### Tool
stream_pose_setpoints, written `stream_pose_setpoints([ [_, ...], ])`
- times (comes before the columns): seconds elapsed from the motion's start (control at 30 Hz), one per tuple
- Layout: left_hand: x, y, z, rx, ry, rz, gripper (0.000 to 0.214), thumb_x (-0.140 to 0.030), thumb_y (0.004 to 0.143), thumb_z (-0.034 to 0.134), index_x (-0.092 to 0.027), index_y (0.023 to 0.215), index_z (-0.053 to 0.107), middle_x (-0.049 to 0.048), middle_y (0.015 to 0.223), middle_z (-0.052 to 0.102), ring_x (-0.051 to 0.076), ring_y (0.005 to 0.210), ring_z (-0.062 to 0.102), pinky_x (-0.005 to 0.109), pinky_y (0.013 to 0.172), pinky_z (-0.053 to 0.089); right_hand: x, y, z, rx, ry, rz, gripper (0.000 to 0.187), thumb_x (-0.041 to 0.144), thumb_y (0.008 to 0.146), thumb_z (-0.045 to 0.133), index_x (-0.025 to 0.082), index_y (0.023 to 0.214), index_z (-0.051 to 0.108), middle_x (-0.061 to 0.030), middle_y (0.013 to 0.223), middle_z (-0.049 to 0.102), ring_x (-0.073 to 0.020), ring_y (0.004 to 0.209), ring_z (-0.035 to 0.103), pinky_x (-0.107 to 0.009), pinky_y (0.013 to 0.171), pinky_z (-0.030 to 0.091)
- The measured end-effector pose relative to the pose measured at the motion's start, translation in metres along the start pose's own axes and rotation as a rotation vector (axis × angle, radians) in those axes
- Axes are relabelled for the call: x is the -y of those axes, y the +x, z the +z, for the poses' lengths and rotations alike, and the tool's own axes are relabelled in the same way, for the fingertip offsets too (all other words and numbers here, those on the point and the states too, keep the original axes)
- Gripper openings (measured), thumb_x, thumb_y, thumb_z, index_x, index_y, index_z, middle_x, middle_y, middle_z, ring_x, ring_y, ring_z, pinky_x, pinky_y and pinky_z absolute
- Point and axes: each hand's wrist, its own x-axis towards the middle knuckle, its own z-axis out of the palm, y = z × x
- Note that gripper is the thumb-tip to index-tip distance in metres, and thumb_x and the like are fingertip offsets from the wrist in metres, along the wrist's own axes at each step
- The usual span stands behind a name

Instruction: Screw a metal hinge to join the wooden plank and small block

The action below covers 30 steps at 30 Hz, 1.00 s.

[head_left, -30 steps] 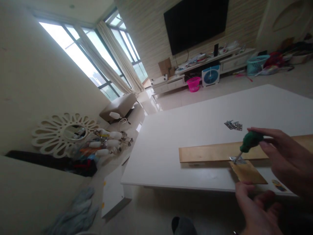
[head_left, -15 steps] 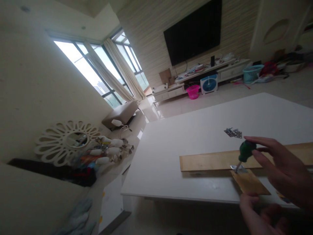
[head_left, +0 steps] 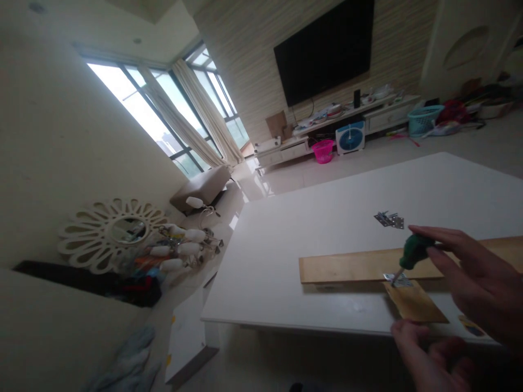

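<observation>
Beside one long, pale wooden plank (head_left: 347, 267), the left hand (head_left: 431, 354) pinches one small brown wooden board (head_left: 419, 305), while the curled right hand (head_left: 478, 272) grips one green-handled screwdriver (head_left: 415, 251), tip at one silver metal plate (head_left: 403, 282).

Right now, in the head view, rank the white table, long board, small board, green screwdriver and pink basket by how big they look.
1. White table
2. Long board
3. Small board
4. Green screwdriver, partly hidden by the right hand
5. Pink basket, farther away
</observation>
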Motion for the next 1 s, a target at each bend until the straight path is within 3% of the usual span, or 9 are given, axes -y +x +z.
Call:
stream_pose_setpoints([
  [0.07,-0.001,0.0,0.0,-0.009,0.017,0.034,0.022,-0.037,0.089,0.059,-0.023,0.106,0.056,0.0106,0.094,0.07,0.023,0.076,0.068,0.033,0.075,0.049,0.003,0.0,0.0,-0.036,0.053,-0.032,0.033,0.033,0.089,0.075,0.044,0.119,0.079,-0.0054,0.111,0.081,-0.029,0.096,0.078,-0.049,0.082,0.065],
  [0.17,-0.004,-0.004,0.002,0.039,0.077,0.05,0.053,-0.031,0.082,0.065,-0.027,0.132,0.047,0.0018,0.088,0.066,0.021,0.068,0.068,0.03,0.07,0.05,0.012,0.002,-0.002,-0.115,0.051,-0.095,0.024,0.028,0.084,0.086,0.036,0.106,0.084,-0.0038,0.1,0.072,-0.0224,0.086,0.071,-0.043,0.077,0.061],
  [0.23,-0.008,-0.006,0.004,0.056,0.127,0.049,0.064,-0.026,0.079,0.065,-0.028,0.139,0.043,-0.0003,0.089,0.065,0.019,0.066,0.069,0.028,0.068,0.051,0.016,0.003,-0.002,-0.087,0.082,-0.072,0.021,0.03,0.091,0.08,0.034,0.112,0.083,-0.0036,0.106,0.069,-0.0212,0.094,0.071,-0.041,0.081,0.06],
  [0.33,-0.015,-0.007,0.007,0.069,0.165,0.048,0.065,-0.018,0.079,0.062,-0.029,0.14,0.043,0.0002,0.096,0.069,0.015,0.064,0.07,0.025,0.065,0.051,0.017,0.003,0.0,0.008,0.15,-0.086,0.031,0.027,0.105,0.057,0.035,0.128,0.077,-0.0053,0.123,0.073,-0.0237,0.118,0.071,-0.046,0.096,0.061],
  [0.4,-0.018,-0.008,0.008,0.064,0.164,0.03,0.063,-0.016,0.079,0.061,-0.028,0.138,0.044,0.0001,0.096,0.069,0.015,0.064,0.07,0.024,0.063,0.05,0.016,0.004,0.001,0.056,0.173,-0.062,0.034,0.026,0.107,0.054,0.037,0.133,0.074,-0.0044,0.126,0.073,-0.0233,0.12,0.071,-0.045,0.096,0.061],
  [0.57,-0.019,-0.012,0.008,0.116,0.186,0.023,0.055,-0.018,0.079,0.061,-0.026,0.133,0.053,0.0012,0.098,0.07,0.015,0.066,0.071,0.023,0.065,0.05,0.016,0.005,0.003,-0.03,0.102,-0.061,0.024,0.033,0.096,0.076,0.037,0.12,0.078,-0.0025,0.108,0.066,-0.0217,0.104,0.068,-0.039,0.079,0.061],
  [0.77,-0.02,-0.014,0.008,0.124,0.209,0.025,0.052,-0.019,0.081,0.061,-0.024,0.132,0.056,0.0017,0.096,0.069,0.015,0.068,0.071,0.024,0.066,0.05,0.014,0.004,0.005,0.072,0.115,-0.043,0.035,0.033,0.107,0.052,0.035,0.138,0.069,-0.0054,0.131,0.07,-0.0234,0.119,0.069,-0.042,0.087,0.063],
  [0.93,-0.02,-0.013,0.009,0.111,0.207,0.025,0.048,-0.019,0.081,0.06,-0.023,0.128,0.056,0.0021,0.097,0.069,0.015,0.067,0.071,0.024,0.066,0.05,0.014,0.005,0.004,0.012,0.08,-0.046,0.028,0.037,0.097,0.074,0.036,0.125,0.075,-0.0028,0.112,0.067,-0.0204,0.101,0.067,-0.038,0.081,0.061],
  [1.0,-0.019,-0.013,0.009,0.107,0.207,0.029,0.046,-0.019,0.081,0.061,-0.023,0.127,0.056,0.0025,0.098,0.07,0.015,0.067,0.07,0.024,0.065,0.049,0.015,0.006,0.003,0.009,0.061,-0.038,0.028,0.039,0.097,0.074,0.036,0.124,0.075,-0.0033,0.112,0.066,-0.0211,0.102,0.067,-0.039,0.081,0.062],
])
